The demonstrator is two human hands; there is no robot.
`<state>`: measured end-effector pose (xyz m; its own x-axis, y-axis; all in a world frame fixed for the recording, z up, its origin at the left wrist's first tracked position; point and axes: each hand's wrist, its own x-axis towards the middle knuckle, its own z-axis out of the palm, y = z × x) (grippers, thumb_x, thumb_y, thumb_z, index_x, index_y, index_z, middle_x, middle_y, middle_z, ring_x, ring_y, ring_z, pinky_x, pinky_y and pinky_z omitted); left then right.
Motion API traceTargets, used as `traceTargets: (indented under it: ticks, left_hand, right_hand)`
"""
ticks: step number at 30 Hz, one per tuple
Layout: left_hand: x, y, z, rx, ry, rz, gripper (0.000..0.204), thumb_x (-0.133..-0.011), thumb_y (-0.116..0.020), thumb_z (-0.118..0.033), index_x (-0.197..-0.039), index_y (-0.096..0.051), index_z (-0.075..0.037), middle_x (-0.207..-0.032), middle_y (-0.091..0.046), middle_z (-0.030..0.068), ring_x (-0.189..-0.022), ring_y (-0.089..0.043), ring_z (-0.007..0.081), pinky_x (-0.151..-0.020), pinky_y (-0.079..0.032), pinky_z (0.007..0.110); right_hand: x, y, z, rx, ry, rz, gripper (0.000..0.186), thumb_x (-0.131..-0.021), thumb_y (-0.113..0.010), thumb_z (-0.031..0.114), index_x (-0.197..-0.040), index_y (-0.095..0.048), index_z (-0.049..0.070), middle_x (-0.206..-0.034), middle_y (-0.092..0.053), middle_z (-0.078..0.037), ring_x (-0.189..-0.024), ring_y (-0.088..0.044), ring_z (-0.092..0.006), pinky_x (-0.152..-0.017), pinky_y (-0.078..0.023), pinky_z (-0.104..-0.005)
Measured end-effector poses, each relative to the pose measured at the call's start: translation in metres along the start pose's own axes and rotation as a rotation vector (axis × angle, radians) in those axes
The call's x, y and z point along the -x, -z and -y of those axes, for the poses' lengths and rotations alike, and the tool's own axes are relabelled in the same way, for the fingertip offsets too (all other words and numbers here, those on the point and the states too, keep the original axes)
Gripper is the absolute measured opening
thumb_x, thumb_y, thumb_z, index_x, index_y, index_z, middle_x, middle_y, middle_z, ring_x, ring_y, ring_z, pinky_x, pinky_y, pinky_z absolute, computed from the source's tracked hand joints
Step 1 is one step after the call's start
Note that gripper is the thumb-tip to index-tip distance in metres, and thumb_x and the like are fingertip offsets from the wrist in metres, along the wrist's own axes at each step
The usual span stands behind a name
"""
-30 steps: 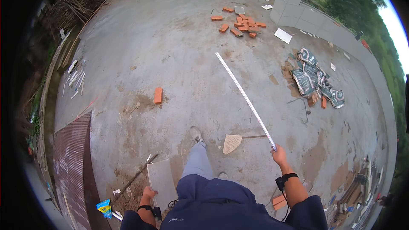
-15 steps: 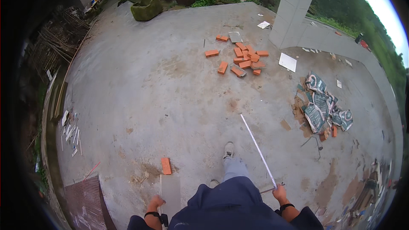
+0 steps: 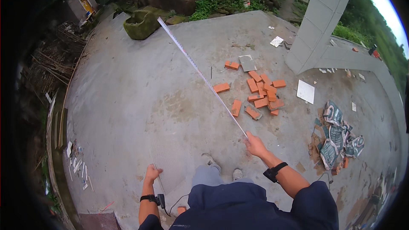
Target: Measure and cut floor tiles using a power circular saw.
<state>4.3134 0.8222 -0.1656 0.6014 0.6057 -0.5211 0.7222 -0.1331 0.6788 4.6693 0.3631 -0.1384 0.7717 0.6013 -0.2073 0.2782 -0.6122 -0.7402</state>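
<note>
My right hand [image 3: 255, 145] is closed around the near end of a long white ruler [image 3: 196, 70], a narrow strip with markings along it. The ruler slants up and to the left, passing in front of the bricks, its far end in line with the stone trough. Lower left, my left hand [image 3: 152, 173] has its fingers closed at the left edge of a thin grey panel [image 3: 179, 181]. That panel nearly blends with the concrete, so its outline is hard to trace.
Orange bricks [image 3: 252, 86] lie in a loose heap ahead, beside a grey tile [image 3: 247, 63]. Crumpled bags [image 3: 335, 138] and a white tile [image 3: 305, 92] are at right. A low block wall [image 3: 349, 58] borders the right side; a mossy stone trough [image 3: 140, 24] stands far left.
My right hand has lifted and swung the ruler up and leftward. My left hand has moved forward with the panel. The view has shifted, and my feet are placed differently.
</note>
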Motion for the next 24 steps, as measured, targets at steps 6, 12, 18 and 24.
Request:
traceTargets:
  ticks: [6,12,18,24]
  left_hand:
    - [-0.276,-0.028,-0.211,0.116,-0.044,0.068,0.025,-0.076,-0.069,0.0,-0.101,-0.068,0.004,-0.091,-0.071,0.0114,-0.081,-0.068,0.0236,-0.07,-0.054,0.037]
    - [-0.438,-0.062,-0.407,0.478,-0.02,0.165,0.029,-0.08,-0.065,0.002,-0.109,-0.063,0.004,-0.097,-0.069,0.015,-0.085,-0.069,0.0281,-0.07,-0.059,0.043]
    - [-0.597,-0.118,-0.506,0.669,0.087,0.306,0.032,-0.083,-0.064,0.002,-0.114,-0.058,0.003,-0.107,-0.066,0.0167,-0.093,-0.069,0.0324,-0.073,-0.061,0.051]
    - [-0.718,-0.162,-0.609,0.503,0.186,0.38,0.03,-0.083,-0.062,0.003,-0.112,-0.057,0.005,-0.104,-0.066,0.0188,-0.089,-0.07,0.0338,-0.073,-0.062,0.052]
  right_hand:
    - [-0.233,-0.039,0.125,-0.084,0.123,-0.104,0.052,-0.091,-0.059,0.013,-0.138,-0.037,0.009,-0.102,-0.065,-0.028,-0.09,-0.063,-0.0477,-0.075,-0.049,-0.0551]
    - [-0.423,-0.022,0.189,0.058,0.163,-0.089,0.057,-0.094,-0.059,0.018,-0.145,-0.034,0.012,-0.109,-0.064,-0.026,-0.091,-0.065,-0.0454,-0.077,-0.052,-0.0519]
    - [-0.585,0.004,0.168,0.146,-0.003,-0.025,0.075,-0.091,-0.059,0.05,-0.146,-0.034,0.004,-0.11,-0.064,-0.028,-0.09,-0.066,-0.0463,-0.078,-0.054,-0.0509]
    - [-0.733,0.045,0.145,0.298,-0.103,0.126,0.085,-0.081,-0.067,0.035,-0.145,-0.03,-0.008,-0.092,-0.07,-0.026,-0.085,-0.071,-0.04,-0.07,-0.056,-0.0478]
